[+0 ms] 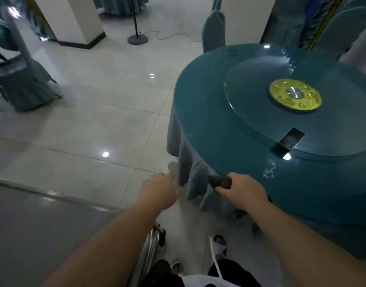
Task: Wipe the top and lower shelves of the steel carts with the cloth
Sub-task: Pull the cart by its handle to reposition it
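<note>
- The right hand (243, 188) is curled round a dark bunched cloth (219, 181), whose free end sticks out toward 9 o'clock from the fist; hand and cloth hang in front of the draped edge of a round table.
- The left hand (158, 188) reaches forward just beside the cloth, at its 9 o'clock, holding nothing; its fingers point away and are partly hidden, so how far they are spread cannot be told.
- At 6 o'clock from the left hand, under the left forearm, a steel cart (148, 253) shows only as shiny rails and one dark caster (162, 237); its shelves are out of sight.
- Beside the cart, toward 3 o'clock, are the person's sandalled feet (219, 244) and dark trousers.
- The round table (229, 104) fills the 1 to 3 o'clock side, covered in a teal tablecloth (190, 162) whose folds fall to the floor.
- On the table lies a glass turntable (260, 112) with a gold centre disc (295, 94); a small open-topped metal holder (289, 139) stands on its near rim.
- The pale tiled floor (84, 125) spreads toward 11 o'clock, with a covered chair (22, 85) at 10 o'clock and a stand base (137, 39) with a cable at 12 o'clock.
</note>
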### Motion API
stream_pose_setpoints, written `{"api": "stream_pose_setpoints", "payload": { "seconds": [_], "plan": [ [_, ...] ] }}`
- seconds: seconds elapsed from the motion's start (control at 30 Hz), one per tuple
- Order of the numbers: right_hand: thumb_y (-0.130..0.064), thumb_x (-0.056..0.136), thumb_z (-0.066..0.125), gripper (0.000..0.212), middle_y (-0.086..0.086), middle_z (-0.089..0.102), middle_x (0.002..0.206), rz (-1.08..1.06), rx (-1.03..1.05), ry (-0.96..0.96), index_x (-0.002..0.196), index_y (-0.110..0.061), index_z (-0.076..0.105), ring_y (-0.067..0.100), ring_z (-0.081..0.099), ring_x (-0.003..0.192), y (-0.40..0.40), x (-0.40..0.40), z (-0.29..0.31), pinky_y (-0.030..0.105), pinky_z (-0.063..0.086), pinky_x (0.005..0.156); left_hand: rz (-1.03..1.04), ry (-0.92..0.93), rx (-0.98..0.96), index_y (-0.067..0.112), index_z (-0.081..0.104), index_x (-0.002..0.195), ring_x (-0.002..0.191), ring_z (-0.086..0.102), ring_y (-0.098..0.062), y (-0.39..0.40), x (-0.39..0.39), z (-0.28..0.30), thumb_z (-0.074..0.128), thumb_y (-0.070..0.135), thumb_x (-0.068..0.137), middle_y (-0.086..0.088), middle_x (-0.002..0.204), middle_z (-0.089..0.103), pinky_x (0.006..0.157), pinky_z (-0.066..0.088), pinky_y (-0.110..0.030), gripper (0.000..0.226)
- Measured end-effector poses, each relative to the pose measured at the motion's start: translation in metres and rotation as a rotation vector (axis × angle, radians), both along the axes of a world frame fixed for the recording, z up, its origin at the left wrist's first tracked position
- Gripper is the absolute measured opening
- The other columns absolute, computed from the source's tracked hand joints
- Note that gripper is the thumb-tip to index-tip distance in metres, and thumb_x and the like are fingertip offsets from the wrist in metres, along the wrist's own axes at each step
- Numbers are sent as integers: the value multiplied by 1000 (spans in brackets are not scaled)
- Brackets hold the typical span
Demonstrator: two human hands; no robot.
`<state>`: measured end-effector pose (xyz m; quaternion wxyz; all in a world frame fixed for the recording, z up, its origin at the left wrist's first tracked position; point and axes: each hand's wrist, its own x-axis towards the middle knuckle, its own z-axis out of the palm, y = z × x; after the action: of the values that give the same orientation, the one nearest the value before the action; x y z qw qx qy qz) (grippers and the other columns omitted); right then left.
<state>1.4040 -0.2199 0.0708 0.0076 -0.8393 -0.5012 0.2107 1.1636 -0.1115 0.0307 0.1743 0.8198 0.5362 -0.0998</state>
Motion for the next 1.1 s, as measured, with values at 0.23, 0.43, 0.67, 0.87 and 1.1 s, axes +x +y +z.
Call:
{"api": "stream_pose_setpoints", "payload": {
  "seconds": [0.23,0.43,0.67,0.87,1.1],
  "plan": [
    [-74,79,59,42,-10,61,81,344,-12,-5,84,-32,52,15,60,74,144,33,-10,35,54,66,268,51,-71,24,50,148,124,58,-28,69,8,-6,47,46,100,-3,143,58,96,50,-43,53],
    [-70,83,61,39,-10,63,78,607,-39,-20,85,-32,53,10,60,68,236,10,-14,32,51,58,571,56,-67,22,53,146,123,60,-29,78,-21,10,47,45,100,-5,139,62,99,53,-43,52],
    [-65,90,61,43,-5,67,83,836,-114,77,107,-25,61,13,66,73,289,-78,-34,36,62,68,901,-7,-77,23,58,141,127,60,-29,61,-66,17,51,38,97,-5,141,62,104,51,-42,47],
    [-68,84,60,45,-6,67,83,974,-85,76,102,-26,62,16,66,77,312,-142,-29,41,62,75,1039,-37,-29,22,60,139,125,61,-31,69,-105,11,53,38,98,-6,139,64,101,50,-39,45],
    [-65,85,63,46,-4,68,87,1111,-126,48,106,-23,64,18,67,80,341,-191,-27,42,62,77,1198,-130,-67,19,63,134,121,62,-31,65,-125,-5,55,34,97,-8,134,65,104,51,-43,41]
  ]
}}
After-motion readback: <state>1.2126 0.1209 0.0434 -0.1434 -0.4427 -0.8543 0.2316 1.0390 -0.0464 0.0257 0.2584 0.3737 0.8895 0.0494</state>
